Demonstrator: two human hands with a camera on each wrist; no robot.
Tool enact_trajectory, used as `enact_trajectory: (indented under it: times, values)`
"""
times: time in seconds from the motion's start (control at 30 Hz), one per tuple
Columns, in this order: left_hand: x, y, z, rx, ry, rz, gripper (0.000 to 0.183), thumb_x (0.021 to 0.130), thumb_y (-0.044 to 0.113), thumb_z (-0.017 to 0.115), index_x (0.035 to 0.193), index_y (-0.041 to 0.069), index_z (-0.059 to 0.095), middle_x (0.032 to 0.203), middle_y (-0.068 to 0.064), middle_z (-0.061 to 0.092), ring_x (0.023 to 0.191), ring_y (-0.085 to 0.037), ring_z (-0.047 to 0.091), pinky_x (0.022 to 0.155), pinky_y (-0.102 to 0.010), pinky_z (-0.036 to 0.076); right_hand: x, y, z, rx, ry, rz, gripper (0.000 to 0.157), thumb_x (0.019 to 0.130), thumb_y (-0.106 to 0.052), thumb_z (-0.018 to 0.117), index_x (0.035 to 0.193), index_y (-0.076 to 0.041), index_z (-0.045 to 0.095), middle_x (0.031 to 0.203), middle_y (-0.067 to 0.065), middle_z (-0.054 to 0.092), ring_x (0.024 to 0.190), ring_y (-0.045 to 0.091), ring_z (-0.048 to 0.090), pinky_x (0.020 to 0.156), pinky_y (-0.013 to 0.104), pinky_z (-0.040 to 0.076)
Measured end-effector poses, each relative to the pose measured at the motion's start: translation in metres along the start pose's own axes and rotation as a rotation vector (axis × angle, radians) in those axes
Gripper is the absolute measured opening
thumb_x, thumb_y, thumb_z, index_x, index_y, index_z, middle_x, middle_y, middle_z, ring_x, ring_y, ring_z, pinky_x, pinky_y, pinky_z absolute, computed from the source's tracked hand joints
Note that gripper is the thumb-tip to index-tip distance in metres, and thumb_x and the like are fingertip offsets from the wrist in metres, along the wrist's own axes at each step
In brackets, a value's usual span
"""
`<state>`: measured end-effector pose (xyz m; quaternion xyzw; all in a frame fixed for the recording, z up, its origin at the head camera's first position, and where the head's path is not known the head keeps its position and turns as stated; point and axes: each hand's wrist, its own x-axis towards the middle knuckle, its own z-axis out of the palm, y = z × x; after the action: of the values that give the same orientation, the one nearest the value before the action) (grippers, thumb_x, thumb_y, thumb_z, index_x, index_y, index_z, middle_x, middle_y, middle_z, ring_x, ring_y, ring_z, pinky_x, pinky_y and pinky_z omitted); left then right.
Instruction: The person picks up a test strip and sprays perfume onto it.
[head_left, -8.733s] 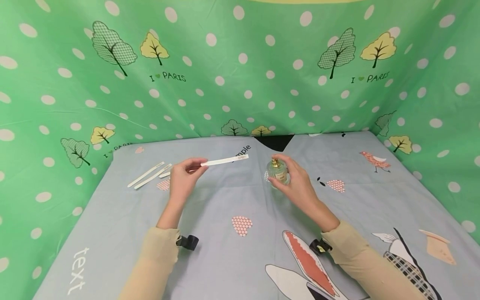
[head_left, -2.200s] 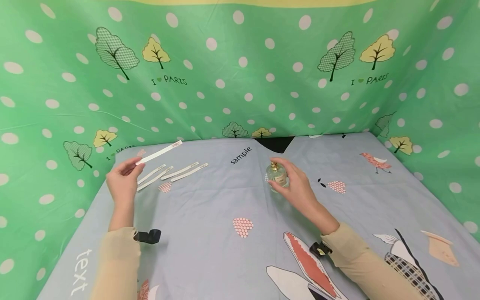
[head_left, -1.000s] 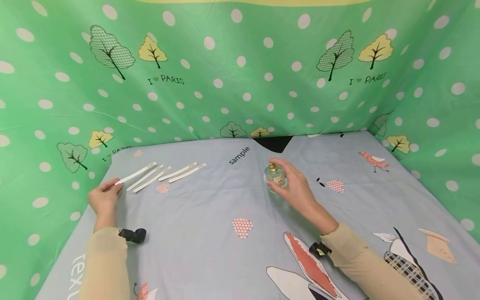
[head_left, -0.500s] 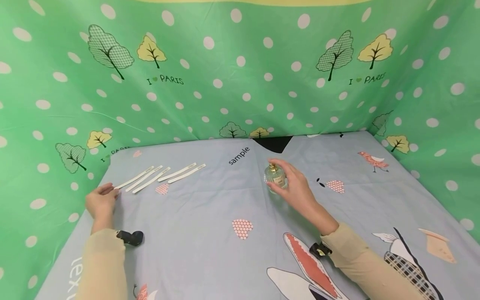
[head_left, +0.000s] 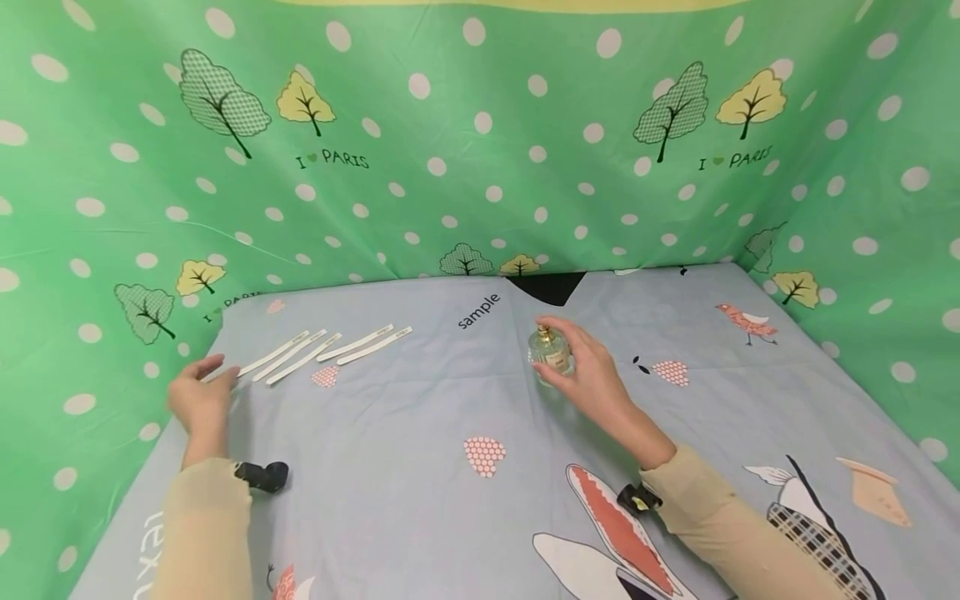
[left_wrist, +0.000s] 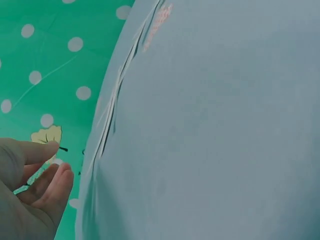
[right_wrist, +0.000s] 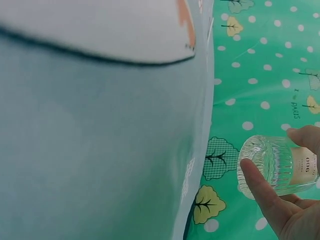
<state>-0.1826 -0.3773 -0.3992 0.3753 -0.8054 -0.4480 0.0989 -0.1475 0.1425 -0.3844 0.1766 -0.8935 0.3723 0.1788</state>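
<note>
My left hand (head_left: 201, 404) is at the left of the table, its thumb and fingers apart with nothing between them. By the thumb tip lies the near end of a white paper test strip (head_left: 274, 354), leftmost of several; whether they touch I cannot tell. In the left wrist view the fingers (left_wrist: 56, 187) are parted too, and the strips appear almost edge-on. My right hand (head_left: 600, 383) holds a clear glass perfume bottle (head_left: 550, 354) with a gold neck, a forefinger at its top. The right wrist view shows the ribbed glass and pale label (right_wrist: 303, 166).
More white strips (head_left: 375, 347) lie slanted to the right of the leftmost one, printed ends away from me. A grey-blue printed cloth (head_left: 420, 500) covers the table. Green dotted fabric (head_left: 480, 167) hangs behind it and at both sides.
My left hand has carried a strip left from near the bottle, laid it beside the others and let go, its fingers now parted. The right hand still holds the bottle in nearly the same place.
</note>
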Motion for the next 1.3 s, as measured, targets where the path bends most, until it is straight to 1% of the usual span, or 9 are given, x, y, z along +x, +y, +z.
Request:
enact_trajectory:
  times: [0.13, 0.23, 0.37, 0.5, 0.63, 0.87, 0.97, 1.13, 1.3]
  values:
    - [-0.005, 0.007, 0.003, 0.002, 0.003, 0.036, 0.047, 0.097, 0.023, 0.061, 0.143, 0.016, 0.054, 0.155, -0.007, 0.046, 0.145, -0.024, 0.039, 0.113, -0.035, 0.042, 0.0, 0.0, 0.0, 0.004, 0.004, -0.004, 0.063, 0.084, -0.016, 0.082, 0.139, -0.019, 0.052, 0.136, 0.01, 0.062, 0.113, 0.029, 0.065, 0.089, 0.047, 0.059]
    - [-0.008, 0.011, 0.007, -0.001, 0.01, 0.062, 0.045, 0.096, 0.022, 0.063, 0.141, 0.015, 0.057, 0.152, -0.007, 0.049, 0.137, -0.023, 0.048, 0.103, -0.027, 0.046, 0.0, 0.0, 0.0, 0.004, 0.004, -0.008, 0.063, 0.084, -0.016, 0.081, 0.139, -0.019, 0.052, 0.136, 0.01, 0.062, 0.113, 0.029, 0.065, 0.088, 0.047, 0.059]
    - [-0.011, 0.015, 0.014, -0.012, 0.004, 0.087, 0.043, 0.095, 0.023, 0.067, 0.137, 0.016, 0.061, 0.149, -0.006, 0.054, 0.104, -0.008, 0.059, 0.082, -0.015, 0.044, 0.0, -0.001, 0.0, 0.0, 0.006, -0.006, 0.062, 0.084, -0.016, 0.081, 0.139, -0.018, 0.052, 0.136, 0.011, 0.061, 0.112, 0.029, 0.065, 0.086, 0.047, 0.058]
    - [-0.016, 0.02, 0.02, -0.033, -0.013, 0.105, 0.042, 0.094, 0.023, 0.068, 0.135, 0.016, 0.062, 0.147, -0.006, 0.056, 0.081, 0.01, 0.049, 0.075, -0.009, 0.041, 0.0, -0.001, -0.001, 0.0, 0.007, -0.002, 0.063, 0.084, -0.015, 0.081, 0.139, -0.018, 0.052, 0.136, 0.011, 0.062, 0.111, 0.029, 0.065, 0.084, 0.046, 0.058]
    - [-0.019, 0.024, 0.025, -0.034, -0.018, 0.123, 0.042, 0.094, 0.024, 0.068, 0.135, 0.016, 0.062, 0.145, -0.006, 0.058, 0.084, 0.008, 0.053, 0.08, -0.011, 0.044, 0.0, 0.0, 0.0, 0.003, 0.005, -0.001, 0.063, 0.083, -0.015, 0.082, 0.139, -0.018, 0.052, 0.136, 0.011, 0.062, 0.11, 0.029, 0.065, 0.084, 0.045, 0.059]
    - [-0.027, 0.03, 0.034, -0.012, -0.024, 0.154, 0.04, 0.095, 0.023, 0.068, 0.134, 0.016, 0.063, 0.143, -0.005, 0.059, 0.106, -0.008, 0.062, 0.105, -0.029, 0.049, 0.0, -0.001, 0.0, 0.005, 0.007, -0.008, 0.063, 0.083, -0.015, 0.082, 0.138, -0.018, 0.052, 0.135, 0.011, 0.062, 0.107, 0.028, 0.066, 0.081, 0.044, 0.058]
    - [-0.03, 0.031, 0.039, -0.004, -0.032, 0.18, 0.039, 0.095, 0.023, 0.067, 0.134, 0.015, 0.063, 0.141, -0.006, 0.061, 0.111, -0.014, 0.063, 0.098, -0.025, 0.052, 0.0, -0.001, 0.0, 0.007, 0.009, -0.007, 0.062, 0.083, -0.015, 0.082, 0.138, -0.019, 0.052, 0.134, 0.011, 0.062, 0.106, 0.028, 0.066, 0.08, 0.044, 0.058]
    - [-0.035, 0.034, 0.045, 0.005, -0.047, 0.234, 0.038, 0.095, 0.022, 0.068, 0.132, 0.013, 0.065, 0.138, -0.007, 0.063, 0.1, -0.007, 0.064, 0.076, -0.009, 0.047, -0.001, -0.002, 0.0, 0.007, 0.004, -0.003, 0.062, 0.084, -0.015, 0.081, 0.138, -0.019, 0.052, 0.134, 0.012, 0.062, 0.106, 0.028, 0.066, 0.08, 0.044, 0.058]
    - [-0.038, 0.04, 0.052, 0.002, -0.077, 0.278, 0.038, 0.093, 0.021, 0.07, 0.13, 0.011, 0.065, 0.137, -0.008, 0.064, 0.104, -0.013, 0.066, 0.073, -0.007, 0.044, -0.001, -0.001, 0.0, 0.005, 0.001, -0.001, 0.062, 0.084, -0.015, 0.081, 0.138, -0.019, 0.052, 0.134, 0.01, 0.062, 0.102, 0.026, 0.065, 0.077, 0.041, 0.057]
